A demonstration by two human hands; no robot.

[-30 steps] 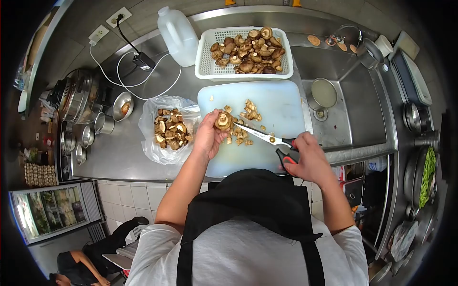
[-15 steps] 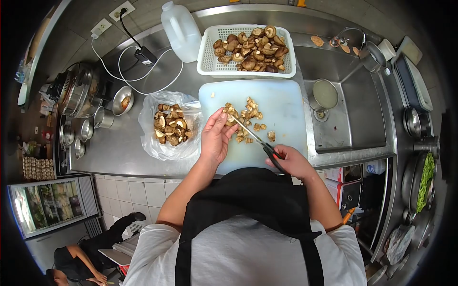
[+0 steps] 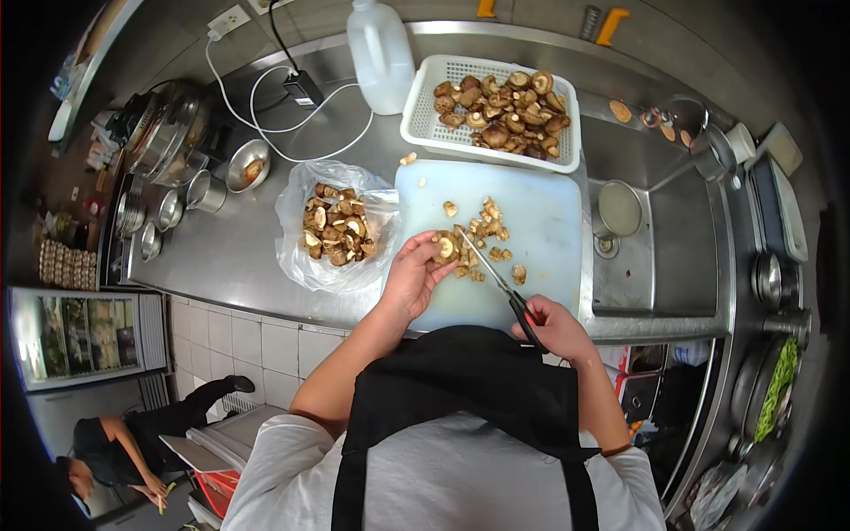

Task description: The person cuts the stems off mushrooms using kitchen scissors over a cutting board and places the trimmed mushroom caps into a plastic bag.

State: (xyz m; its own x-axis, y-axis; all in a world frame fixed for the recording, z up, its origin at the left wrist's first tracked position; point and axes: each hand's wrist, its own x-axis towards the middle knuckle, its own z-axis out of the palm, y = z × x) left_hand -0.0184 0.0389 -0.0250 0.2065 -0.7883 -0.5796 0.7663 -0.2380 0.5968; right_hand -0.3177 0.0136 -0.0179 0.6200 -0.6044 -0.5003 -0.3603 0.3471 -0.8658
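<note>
Progress, as I find it: the work in hand is trimming mushrooms with scissors, and I judge it part done; the plastic bag (image 3: 297,212) on the desk (image 3: 230,265) holds a heap of mushroom pieces (image 3: 338,232) with some pale faces, which I take for finished work; a scatter of stem pieces (image 3: 490,217) lies on the cutting board (image 3: 544,199); outstanding is the white basket (image 3: 478,154) beyond the board, with a large pile of mushrooms (image 3: 509,115), many apparently uncut, though bare mesh shows at its left end.

State of hands: my left hand (image 3: 413,276) is closed on a single mushroom (image 3: 447,249), underside up, over the left part of the board; my right hand (image 3: 556,329) is clamped on the handles of the scissors (image 3: 517,305), whose tip lies at the mushroom's right edge; whether steel touches flesh, and how far the blades are parted, I cannot tell; a pale disc shows on the mushroom, which I read, without certainty, as its stem cut short.

Variance from half a second ago: the view has turned, so the contents sit further right; the mushroom, then largely covered by my grip and the blade, now presents its underside, with the blade to one side; one fragment (image 3: 408,158) lies at the board's far left corner, where none showed; basket, bag and main scatter appear unaltered.
</note>
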